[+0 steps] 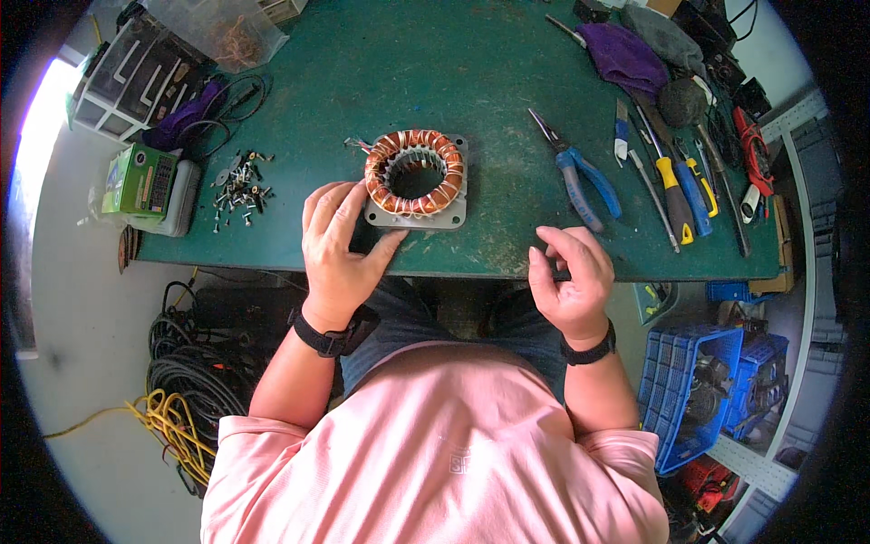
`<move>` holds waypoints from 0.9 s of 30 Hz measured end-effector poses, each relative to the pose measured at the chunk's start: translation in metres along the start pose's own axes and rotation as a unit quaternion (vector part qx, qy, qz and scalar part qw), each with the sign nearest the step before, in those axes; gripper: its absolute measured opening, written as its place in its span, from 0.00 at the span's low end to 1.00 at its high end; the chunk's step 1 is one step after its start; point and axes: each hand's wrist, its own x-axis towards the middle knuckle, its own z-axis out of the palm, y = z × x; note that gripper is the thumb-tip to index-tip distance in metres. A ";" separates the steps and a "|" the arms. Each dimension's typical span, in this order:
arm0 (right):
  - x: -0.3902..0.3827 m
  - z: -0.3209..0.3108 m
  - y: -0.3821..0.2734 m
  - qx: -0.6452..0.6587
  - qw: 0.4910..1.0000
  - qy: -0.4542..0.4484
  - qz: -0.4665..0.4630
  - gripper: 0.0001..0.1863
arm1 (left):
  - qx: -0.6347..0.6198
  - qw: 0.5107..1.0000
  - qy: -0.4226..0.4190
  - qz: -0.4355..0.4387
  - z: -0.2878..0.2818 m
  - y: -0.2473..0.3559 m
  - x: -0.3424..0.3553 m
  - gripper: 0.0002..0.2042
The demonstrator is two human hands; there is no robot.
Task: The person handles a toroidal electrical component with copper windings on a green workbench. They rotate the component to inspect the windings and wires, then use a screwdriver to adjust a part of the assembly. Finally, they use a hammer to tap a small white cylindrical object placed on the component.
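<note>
A motor stator [374,181], a ring of copper windings laced with white cord, sits on a square grey metal plate [417,221] with corner holes. A short bundle of wires sticks out at its upper left. My left hand [337,240] grips the left side of this stator, thumb at the plate's near corner and fingers along the side. Beyond the bench's front edge at the right, my right hand [575,276] hovers with loosely curled fingers, thumb apart from them and nothing visible in it. Nearest to it lie blue-handled long-nose pliers [571,172], jaws pointing away.
Loose screws [243,189] and a green box [141,179] are on the left of the green bench [362,82]. Screwdrivers [673,195], other tools and a purple cloth [616,54] lie at the right. Blue crates [675,363] stand below right; coiled cables [186,363] lie below left.
</note>
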 end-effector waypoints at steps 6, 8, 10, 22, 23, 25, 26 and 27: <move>0.000 0.000 0.000 0.001 1.000 0.001 0.001 0.15 | -0.001 1.000 -0.002 -0.002 0.000 -0.001 -0.001 0.31; 0.000 0.000 0.000 0.002 1.000 0.001 0.002 0.15 | -0.002 1.000 -0.001 -0.001 0.000 -0.001 -0.001 0.31; 0.000 0.000 0.000 0.001 1.000 0.001 0.002 0.15 | -0.002 1.000 0.000 -0.002 0.001 -0.002 -0.002 0.31; 0.001 0.000 -0.001 -0.007 1.000 -0.004 0.000 0.15 | 0.004 1.000 0.013 0.003 0.000 0.001 0.001 0.30; 0.001 0.000 -0.001 -0.007 1.000 -0.004 0.001 0.15 | 0.004 1.000 0.013 0.004 0.000 0.001 0.001 0.30; 0.001 0.000 -0.001 -0.007 1.000 -0.002 0.001 0.15 | 0.003 1.000 0.013 0.006 0.001 -0.001 0.001 0.30; 0.001 0.000 -0.001 -0.007 1.000 -0.002 0.001 0.15 | 0.004 1.000 0.013 0.007 0.001 -0.001 0.001 0.30; 0.001 0.000 -0.001 -0.007 1.000 -0.002 0.001 0.15 | 0.005 1.000 0.014 0.008 0.001 -0.001 0.001 0.30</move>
